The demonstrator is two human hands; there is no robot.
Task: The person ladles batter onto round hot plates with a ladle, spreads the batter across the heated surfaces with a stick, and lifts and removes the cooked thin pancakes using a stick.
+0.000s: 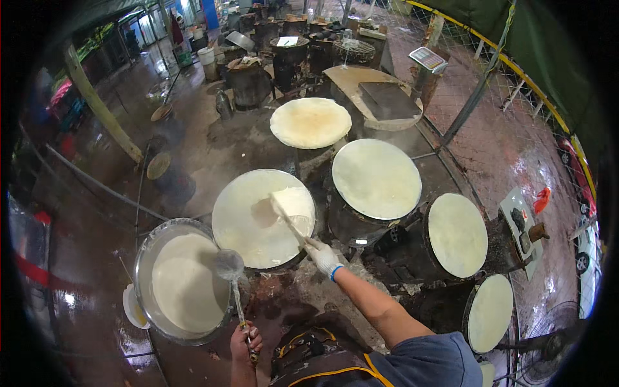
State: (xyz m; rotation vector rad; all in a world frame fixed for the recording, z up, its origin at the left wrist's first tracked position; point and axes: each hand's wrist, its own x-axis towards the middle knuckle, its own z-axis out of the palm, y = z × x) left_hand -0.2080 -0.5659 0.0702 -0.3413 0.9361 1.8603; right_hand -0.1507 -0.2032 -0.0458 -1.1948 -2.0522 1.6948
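My right hand [321,255], in a white knit glove with a blue cuff, grips the handle of a flat, pale-coated spreader [285,203]. Its blade lies over the pale batter on a round griddle [242,222], with thicker batter at the blade's right. Bare, my left hand [246,338] is closed round the handle of a metal ladle [229,264]. The ladle's bowl is over the right rim of a large metal basin [145,285]; whether it touches the rim I cannot tell. Pale liquid batter [186,283] lies in the basin.
More batter-covered griddles [377,179] on dark drum stoves curve round to the right. A round flatbread [311,123] lies beyond. Behind it is a board [387,100] with a dark slab. A digital scale [428,59] stands by a wire fence. A fan [551,346] is at lower right.
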